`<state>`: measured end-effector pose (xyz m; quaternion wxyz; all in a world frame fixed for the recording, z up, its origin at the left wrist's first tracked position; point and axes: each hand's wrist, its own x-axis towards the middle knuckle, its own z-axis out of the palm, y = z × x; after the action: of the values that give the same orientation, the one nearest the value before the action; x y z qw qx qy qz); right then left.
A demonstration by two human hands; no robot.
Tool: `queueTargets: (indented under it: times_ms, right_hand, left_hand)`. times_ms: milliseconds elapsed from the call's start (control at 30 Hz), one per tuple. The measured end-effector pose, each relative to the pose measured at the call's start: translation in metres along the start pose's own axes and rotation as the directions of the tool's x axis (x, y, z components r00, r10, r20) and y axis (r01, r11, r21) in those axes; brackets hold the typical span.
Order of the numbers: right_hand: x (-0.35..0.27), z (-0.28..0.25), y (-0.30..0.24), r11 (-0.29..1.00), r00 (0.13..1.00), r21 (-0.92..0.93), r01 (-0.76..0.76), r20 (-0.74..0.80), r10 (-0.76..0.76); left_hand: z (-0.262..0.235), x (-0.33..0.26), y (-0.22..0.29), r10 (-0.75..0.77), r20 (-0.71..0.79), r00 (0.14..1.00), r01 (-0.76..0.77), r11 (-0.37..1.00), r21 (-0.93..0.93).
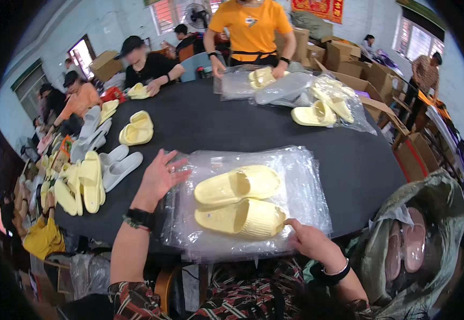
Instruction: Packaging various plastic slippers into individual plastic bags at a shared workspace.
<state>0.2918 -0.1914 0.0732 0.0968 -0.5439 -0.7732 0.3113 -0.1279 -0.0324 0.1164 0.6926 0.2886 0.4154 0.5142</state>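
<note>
A pair of pale yellow slippers (240,217) lies side by side on a stack of clear plastic bags (306,186), toes to the right. Whether they are inside the top bag I cannot tell. My left hand (162,173) is open, fingers spread, over the bags' left edge beside the upper slipper. My right hand (314,244) is at the lower right of the stack. Its index finger reaches the toe of the nearer slipper, thumb apart from it, with nothing visibly held; the other fingers are partly hidden.
More yellow slippers (90,181) and white slippers (121,169) lie left on the dark table (216,114). Across it, a person in orange (250,26) handles bagged slippers (330,101). Another person (149,69) sits far left. A sack (440,213) with pink slippers (414,240) stands right.
</note>
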Motion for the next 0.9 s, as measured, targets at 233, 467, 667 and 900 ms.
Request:
queueTargets:
  times_ms: [233,467,667,900]
  right_hand:
    - [0.021,-0.034,-0.002,0.998,0.954,0.064,0.001,-0.299,0.018]
    - [0.045,-0.015,0.012,0.964,0.967,0.148,-0.223,-0.089,0.237]
    - [0.04,-0.011,0.009,0.92,0.974,0.32,-0.225,0.052,0.22]
    - [0.003,-0.011,0.008,0.918,0.995,0.383,-0.105,0.037,0.098]
  left_hand:
    - [-0.067,-0.018,-0.02,-0.118,-0.081,0.99,0.129,0.979,0.156]
    - [-0.035,-0.032,-0.016,-0.282,-0.024,0.959,0.268,0.875,0.403]
    - [-0.003,-0.02,0.048,0.611,0.231,0.757,-0.112,-0.226,0.968]
    - [0.206,0.026,0.029,-0.032,0.638,0.769,-0.607,-0.35,0.714]
